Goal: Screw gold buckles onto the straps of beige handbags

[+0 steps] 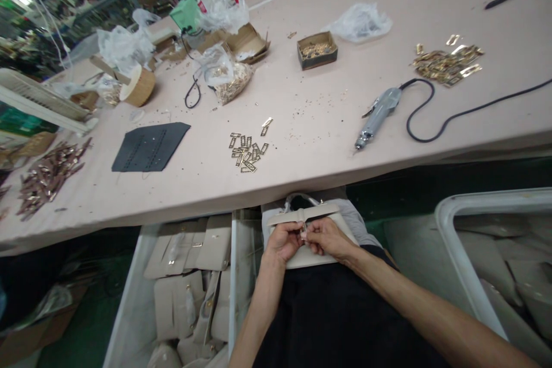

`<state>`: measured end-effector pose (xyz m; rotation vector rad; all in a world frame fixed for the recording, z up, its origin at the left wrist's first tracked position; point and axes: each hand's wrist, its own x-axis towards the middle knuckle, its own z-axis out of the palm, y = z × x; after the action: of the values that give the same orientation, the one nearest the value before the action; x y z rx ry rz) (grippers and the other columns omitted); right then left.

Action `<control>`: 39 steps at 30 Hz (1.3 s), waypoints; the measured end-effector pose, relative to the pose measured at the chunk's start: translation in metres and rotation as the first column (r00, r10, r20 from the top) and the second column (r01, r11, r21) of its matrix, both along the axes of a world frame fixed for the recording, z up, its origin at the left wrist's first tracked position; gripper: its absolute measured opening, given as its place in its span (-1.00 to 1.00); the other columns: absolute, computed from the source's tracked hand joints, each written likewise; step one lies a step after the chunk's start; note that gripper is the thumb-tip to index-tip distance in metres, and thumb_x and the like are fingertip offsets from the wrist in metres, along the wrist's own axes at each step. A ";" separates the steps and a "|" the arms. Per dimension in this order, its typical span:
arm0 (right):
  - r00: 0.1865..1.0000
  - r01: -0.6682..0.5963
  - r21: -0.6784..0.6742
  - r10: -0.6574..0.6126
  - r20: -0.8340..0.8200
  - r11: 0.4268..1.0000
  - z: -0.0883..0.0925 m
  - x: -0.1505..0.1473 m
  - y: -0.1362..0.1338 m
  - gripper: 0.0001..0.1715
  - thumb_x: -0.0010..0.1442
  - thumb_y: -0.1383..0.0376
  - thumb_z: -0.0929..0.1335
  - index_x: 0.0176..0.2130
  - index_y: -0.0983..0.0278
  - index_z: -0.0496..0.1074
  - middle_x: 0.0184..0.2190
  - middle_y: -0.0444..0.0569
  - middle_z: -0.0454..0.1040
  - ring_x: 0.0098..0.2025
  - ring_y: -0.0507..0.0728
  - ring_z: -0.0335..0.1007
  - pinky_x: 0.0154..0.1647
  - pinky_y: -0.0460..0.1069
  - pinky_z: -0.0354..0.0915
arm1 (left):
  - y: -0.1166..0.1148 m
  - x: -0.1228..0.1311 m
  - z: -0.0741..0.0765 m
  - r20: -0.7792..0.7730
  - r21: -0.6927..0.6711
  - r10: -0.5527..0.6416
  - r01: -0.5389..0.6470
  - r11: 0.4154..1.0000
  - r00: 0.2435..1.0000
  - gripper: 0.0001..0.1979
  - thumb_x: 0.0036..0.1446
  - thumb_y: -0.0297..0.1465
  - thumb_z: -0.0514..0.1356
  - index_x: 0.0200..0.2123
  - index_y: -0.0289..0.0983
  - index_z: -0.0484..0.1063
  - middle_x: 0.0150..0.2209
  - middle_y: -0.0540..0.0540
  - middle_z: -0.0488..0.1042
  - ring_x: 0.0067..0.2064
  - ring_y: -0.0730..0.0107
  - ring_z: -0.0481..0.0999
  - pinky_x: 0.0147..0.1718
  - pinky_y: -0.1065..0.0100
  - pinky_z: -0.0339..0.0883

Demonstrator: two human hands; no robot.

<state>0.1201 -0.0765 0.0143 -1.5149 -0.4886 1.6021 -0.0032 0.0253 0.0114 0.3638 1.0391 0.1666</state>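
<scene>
Beside the table (207,187), the left hand (285,241) and right hand (328,238) pinched a small, indistinct piece (305,227) against the beige bag (302,260); a slackened pinch might have lost it.

The pale counter (207,184) bears a driver (380,112), two heaps of gold plates (254,153), a box (318,61), a dark panel (149,148) and a plastic bag (362,23).

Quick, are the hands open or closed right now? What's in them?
Left hand: closed, curled in at the bag; can't tell what it pinches.
Right hand: closed, pinching close beside the left; too small to tell what it holds.
</scene>
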 end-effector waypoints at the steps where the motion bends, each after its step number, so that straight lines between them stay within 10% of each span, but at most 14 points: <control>1: 1.000 0.002 0.001 -0.002 -0.002 1.000 0.001 0.000 0.000 -0.69 0.06 0.12 0.44 -0.49 0.33 0.44 -0.71 -0.11 0.39 -0.71 -0.05 0.19 -0.67 -0.16 0.09 | 0.000 0.000 0.000 0.006 -0.005 0.006 -0.006 1.000 1.000 -0.86 -0.12 -0.57 0.33 -0.45 -0.35 0.44 -0.50 -0.09 0.45 -0.52 0.37 0.42 -0.47 0.32 0.31; 39: 0.999 -0.016 -0.005 0.016 0.039 1.000 -0.008 -0.004 0.000 -0.69 0.08 0.13 0.44 -0.48 0.33 0.44 -0.70 -0.10 0.40 -0.69 -0.06 0.20 -0.68 -0.17 0.08 | -0.006 -0.006 -0.013 0.090 0.064 0.066 -0.072 0.995 0.994 -0.79 -0.19 -0.53 0.44 -0.46 -0.39 0.47 -0.49 -0.09 0.48 -0.50 0.39 0.44 -0.46 0.33 0.28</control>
<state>0.1164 -0.0768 0.0061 -1.5517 -0.5197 1.5896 -0.0094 0.0191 -0.0012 0.3783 0.9617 0.2781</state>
